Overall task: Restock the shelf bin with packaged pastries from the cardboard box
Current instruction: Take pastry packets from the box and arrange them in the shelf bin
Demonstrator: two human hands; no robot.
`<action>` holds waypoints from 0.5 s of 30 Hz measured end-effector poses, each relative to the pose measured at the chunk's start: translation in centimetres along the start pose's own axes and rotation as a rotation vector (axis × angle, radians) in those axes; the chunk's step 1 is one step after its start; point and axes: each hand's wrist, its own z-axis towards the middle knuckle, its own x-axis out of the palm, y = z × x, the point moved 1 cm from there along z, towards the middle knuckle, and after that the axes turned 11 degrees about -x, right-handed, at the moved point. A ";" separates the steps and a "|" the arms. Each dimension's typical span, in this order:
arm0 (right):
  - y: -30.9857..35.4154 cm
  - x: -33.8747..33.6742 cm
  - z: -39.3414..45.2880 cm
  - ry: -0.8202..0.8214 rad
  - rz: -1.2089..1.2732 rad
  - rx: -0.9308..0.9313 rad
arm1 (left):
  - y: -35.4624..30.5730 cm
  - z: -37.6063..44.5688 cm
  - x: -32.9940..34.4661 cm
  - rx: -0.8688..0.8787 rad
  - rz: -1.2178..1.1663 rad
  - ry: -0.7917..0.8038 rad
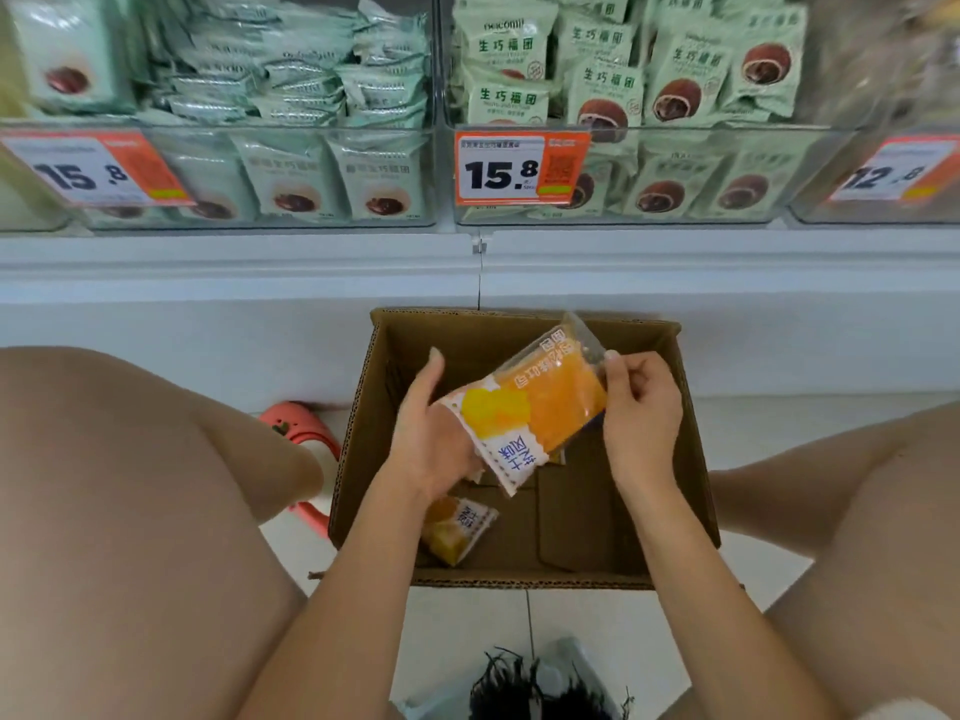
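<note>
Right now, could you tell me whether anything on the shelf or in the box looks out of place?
Yes: the orange pastry packet held by both hands matches none of the green packets filling the bins above. In the left bin the packets lie heaped sideways, unlike the upright ones at right. The cardboard box looks undamaged.

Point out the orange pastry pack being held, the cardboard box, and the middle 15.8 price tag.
orange pastry pack (pixel 540 407), head view, middle of wrapper.
cardboard box (pixel 519 332), head view, inside of far wall.
middle 15.8 price tag (pixel 498 171), head view, on the digits.
</note>
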 end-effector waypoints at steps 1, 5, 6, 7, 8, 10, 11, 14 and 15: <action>0.5 -0.6 0.5 0.011 -0.007 -0.047 | -0.4 -0.2 -0.4 0.014 -0.041 0.037; 2.5 -1.8 2.4 0.229 -0.065 -0.173 | -1.4 -0.7 0.8 -0.021 0.255 0.149; 3.1 -1.8 2.4 0.311 -0.057 -0.190 | -0.9 -0.7 1.4 -0.030 0.390 0.141; 3.6 -1.7 2.3 0.387 -0.050 -0.206 | -0.2 -0.7 2.2 -0.032 0.490 0.118; 4.1 -1.5 1.9 0.439 -0.046 -0.220 | 0.6 -0.9 3.0 -0.036 0.544 0.078; 4.1 -1.4 1.2 0.423 -0.033 -0.221 | 1.8 -1.0 4.0 0.010 0.539 -0.046; 3.9 -1.4 1.0 0.380 -0.001 -0.178 | 2.4 -0.9 3.9 0.034 0.470 -0.091; 3.3 -2.2 0.5 0.283 0.145 0.074 | 3.2 -0.8 3.2 0.103 0.060 -0.097; 3.2 -2.5 0.4 0.291 0.151 0.135 | 3.3 -0.8 3.0 0.126 -0.070 -0.075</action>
